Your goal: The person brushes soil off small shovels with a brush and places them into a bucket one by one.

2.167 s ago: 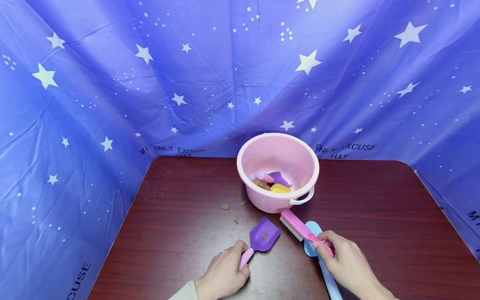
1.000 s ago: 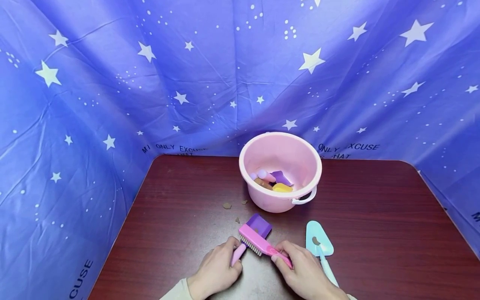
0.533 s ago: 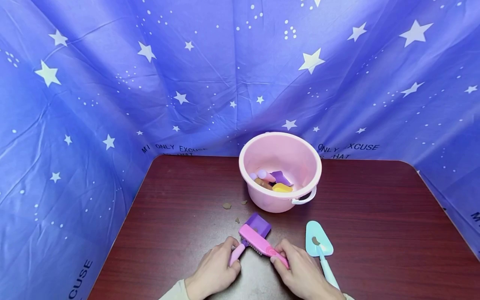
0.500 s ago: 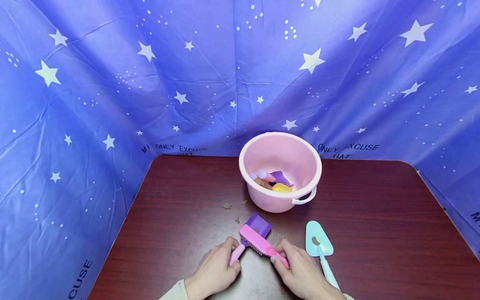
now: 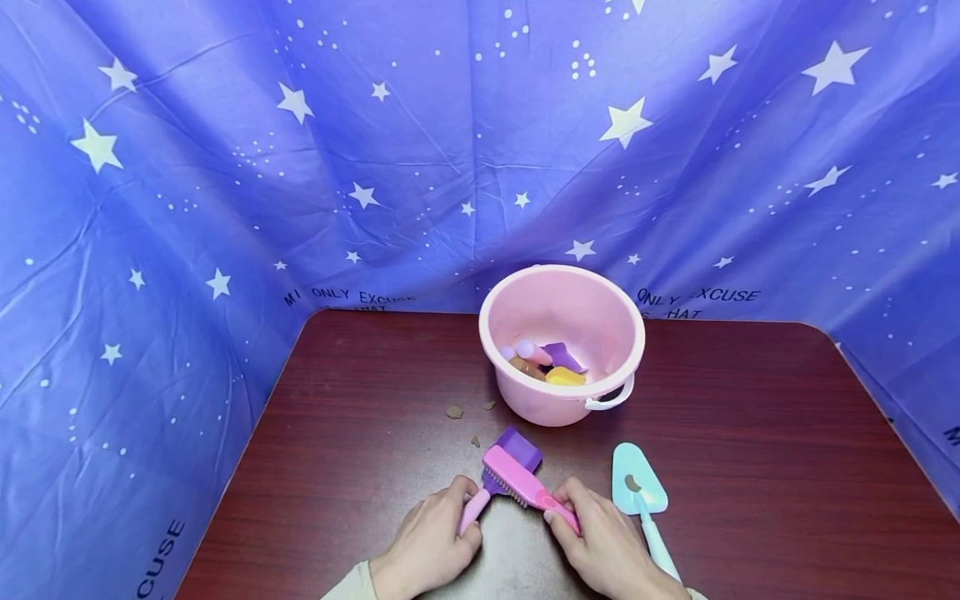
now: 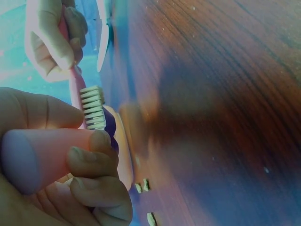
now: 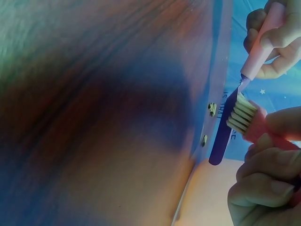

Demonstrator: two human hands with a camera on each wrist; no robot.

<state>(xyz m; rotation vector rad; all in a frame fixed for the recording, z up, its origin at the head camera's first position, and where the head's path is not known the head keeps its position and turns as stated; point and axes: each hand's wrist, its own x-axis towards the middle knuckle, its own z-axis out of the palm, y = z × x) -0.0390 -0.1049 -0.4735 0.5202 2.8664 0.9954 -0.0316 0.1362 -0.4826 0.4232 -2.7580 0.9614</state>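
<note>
My left hand [image 5: 431,537] grips the pink handle of a purple toy shovel [image 5: 519,447], its blade pointing away over the table. In my right hand [image 5: 603,537] is a pink brush [image 5: 517,477], held by its handle and laid slantwise across the shovel. The right wrist view shows the pale bristles [image 7: 242,114] right at the shovel's blade [image 7: 220,136]. The brush hides part of the blade in the head view. Beyond the shovel lie a few brown flakes: a larger flake [image 5: 453,412] and two smaller ones near the bucket [image 5: 551,408].
Toys, among them a yellow piece [image 5: 564,377] and a purple piece [image 5: 561,357], lie inside the pink bucket. A light blue trowel [image 5: 637,471] with a brown flake on it lies right of my right hand. A starry blue curtain [image 5: 450,150] borders the dark table [image 5: 750,417].
My right hand has carried the brush left, from beside the blue trowel onto the purple shovel. Since then the brush has shifted only slightly across the shovel. My left hand has drawn slightly back.
</note>
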